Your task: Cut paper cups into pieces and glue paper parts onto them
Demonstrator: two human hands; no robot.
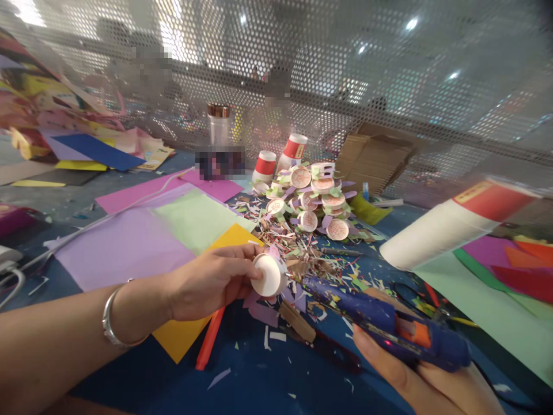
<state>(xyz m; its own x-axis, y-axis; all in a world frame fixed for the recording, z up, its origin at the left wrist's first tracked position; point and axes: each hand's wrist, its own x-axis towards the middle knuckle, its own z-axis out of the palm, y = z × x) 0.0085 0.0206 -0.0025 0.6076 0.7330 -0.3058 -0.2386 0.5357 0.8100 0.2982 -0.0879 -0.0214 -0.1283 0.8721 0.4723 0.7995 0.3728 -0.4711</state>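
My left hand (211, 281) is closed round a small white paper cup (267, 275), its round bottom facing me and paper petals showing behind it. My right hand (415, 369) grips a blue glue gun (389, 323) with an orange trigger; the nozzle points left and meets the cup's right edge. A silver bangle (113, 323) circles my left wrist. Beyond the hands lies a pile of finished cup flowers (315, 202) with lilac and green petals amid paper scraps.
Sheets of coloured paper (142, 236) cover the blue table on the left. A stack of paper cups (453, 222) lies on its side at right. Red-banded cups (280, 161), folded cardboard (371, 155), an orange stick (209, 340) and a perforated screen (389, 69) stand behind.
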